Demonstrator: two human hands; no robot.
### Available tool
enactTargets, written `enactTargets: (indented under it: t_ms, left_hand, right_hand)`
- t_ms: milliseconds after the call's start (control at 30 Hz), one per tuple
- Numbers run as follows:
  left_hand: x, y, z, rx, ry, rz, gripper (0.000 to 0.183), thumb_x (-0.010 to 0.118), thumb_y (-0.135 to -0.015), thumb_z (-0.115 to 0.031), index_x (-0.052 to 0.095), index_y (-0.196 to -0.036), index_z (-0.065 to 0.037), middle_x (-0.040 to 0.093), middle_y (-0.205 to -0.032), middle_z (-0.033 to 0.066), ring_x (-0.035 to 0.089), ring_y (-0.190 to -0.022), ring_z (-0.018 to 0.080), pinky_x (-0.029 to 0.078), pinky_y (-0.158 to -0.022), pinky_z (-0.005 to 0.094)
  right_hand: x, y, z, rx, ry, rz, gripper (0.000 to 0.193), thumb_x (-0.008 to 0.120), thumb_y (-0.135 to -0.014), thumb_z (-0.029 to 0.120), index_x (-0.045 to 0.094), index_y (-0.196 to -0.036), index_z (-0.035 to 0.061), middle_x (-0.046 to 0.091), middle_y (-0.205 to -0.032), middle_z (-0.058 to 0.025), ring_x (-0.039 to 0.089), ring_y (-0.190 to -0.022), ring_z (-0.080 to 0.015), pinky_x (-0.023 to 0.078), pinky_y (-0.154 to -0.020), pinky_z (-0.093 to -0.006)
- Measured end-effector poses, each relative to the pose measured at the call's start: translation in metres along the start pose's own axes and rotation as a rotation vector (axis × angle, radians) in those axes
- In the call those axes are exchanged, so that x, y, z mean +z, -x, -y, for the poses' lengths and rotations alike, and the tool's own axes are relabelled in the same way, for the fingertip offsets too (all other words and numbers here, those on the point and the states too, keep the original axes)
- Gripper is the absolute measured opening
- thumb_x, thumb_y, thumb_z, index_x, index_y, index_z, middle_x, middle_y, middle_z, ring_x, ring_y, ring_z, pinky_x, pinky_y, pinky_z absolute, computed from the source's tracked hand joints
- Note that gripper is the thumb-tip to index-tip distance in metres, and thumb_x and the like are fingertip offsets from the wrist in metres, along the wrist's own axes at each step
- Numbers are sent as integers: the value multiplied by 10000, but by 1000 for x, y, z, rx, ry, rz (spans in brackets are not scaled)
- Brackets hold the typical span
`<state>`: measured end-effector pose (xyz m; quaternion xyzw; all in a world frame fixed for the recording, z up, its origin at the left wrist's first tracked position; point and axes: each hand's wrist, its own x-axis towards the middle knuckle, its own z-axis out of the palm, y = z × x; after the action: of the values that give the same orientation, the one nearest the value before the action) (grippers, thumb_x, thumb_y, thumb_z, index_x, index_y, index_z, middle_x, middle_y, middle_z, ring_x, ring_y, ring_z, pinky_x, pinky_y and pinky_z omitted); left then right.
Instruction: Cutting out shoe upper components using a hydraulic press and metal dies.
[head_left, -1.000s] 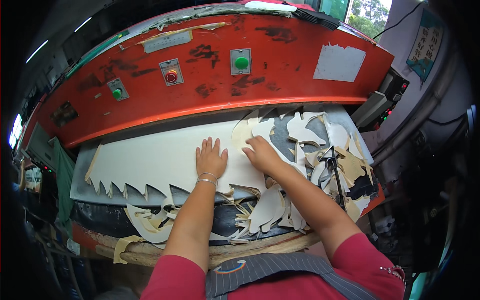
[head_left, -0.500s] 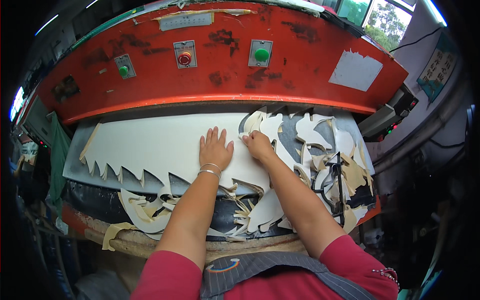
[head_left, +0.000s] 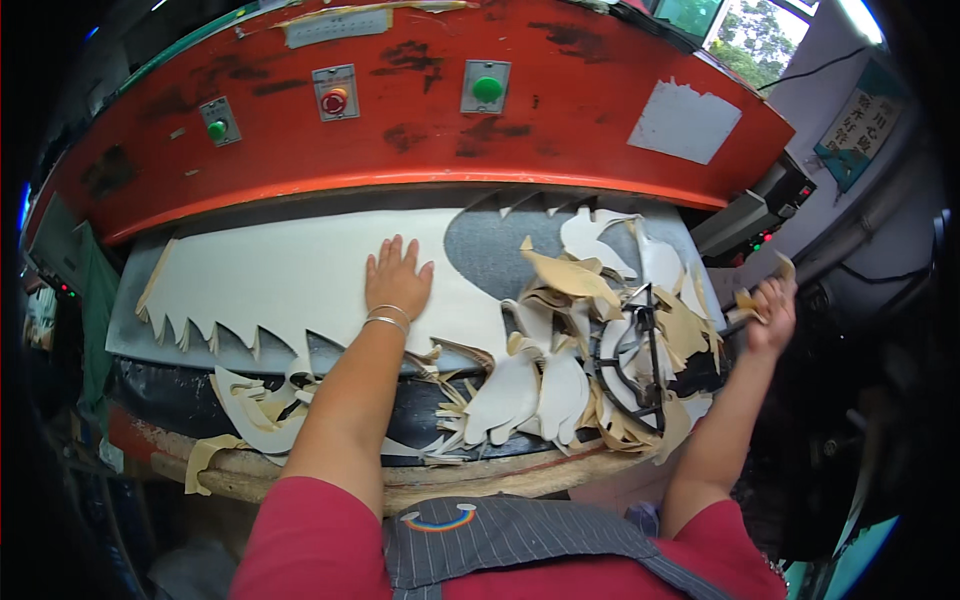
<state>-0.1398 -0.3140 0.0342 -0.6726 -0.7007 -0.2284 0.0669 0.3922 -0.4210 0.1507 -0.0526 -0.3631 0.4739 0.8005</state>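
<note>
Red housing (head_left: pixel 420 90) stretched across 12 o'clock above a grey bed (head_left: pixel 490 245) as a worker's left hand (head_left: pixel 398 280) lay flat, fingers slightly apart, on a white stack (head_left: pixel 260 270) reaching toward 9 o'clock. Out at 3 o'clock, beyond the bed, the right hand (head_left: pixel 772 312) was clamped on scraps (head_left: pixel 744 303). Cut pieces (head_left: pixel 508 395) lay at 5 o'clock, a black frame (head_left: pixel 655 350) at 4.

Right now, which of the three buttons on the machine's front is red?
The middle button: it alone is red, standing between the left green button and the right green button.
</note>
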Motion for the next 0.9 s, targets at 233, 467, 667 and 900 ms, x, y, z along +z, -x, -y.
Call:
enactTargets:
  t_ms: [233, 467, 667, 900]
  left_hand:
    - [-10, -2, 5, -71, 48, 127, 632, 479, -883, -486, 444, -1362, -77, 352, -1448, 175, 286, -1362, 316, 177, -1116, 464]
    - [-78, 99, -93, -64, 1628, 1036, 598, 414, -945, -516, 567, -1202, 3, 611, -1146, 144, 573, -1064, 240, 402, -972, 366]
    - [-78, 159, -54, -364, 2034, 711, 339, 446, -983, -267, 484, -1197, -7, 640, -899, 113, 629, -877, 232, 512, -817, 378]
    - [-140, 190, 10, -434, 1953, 129, 275, 494, -966, -231, 544, -1110, -2, 638, -928, 112, 633, -813, 205, 528, -775, 339]
  right_hand:
    - [47, 99, -35, 50, 558, -160, 161, 427, -991, 246, 507, -1012, 107, 535, -698, -11, 474, -500, -74, 385, -421, -211]
    - [116, 159, -151, 600, 767, 404, 233, 547, -925, 154, 566, -1127, 39, 589, -885, -1, 504, -787, -48, 434, -681, -217]
    - [157, 188, -194, 792, 1155, 1043, 276, 584, -895, 229, 585, -1098, 42, 628, -1012, -159, 604, -927, -308, 470, -796, -380]
    - [95, 136, -155, 35, 1687, 539, 480, 708, -758, 150, 526, -1176, -1, 524, -1220, -170, 472, -1146, -323, 341, -1004, -386]
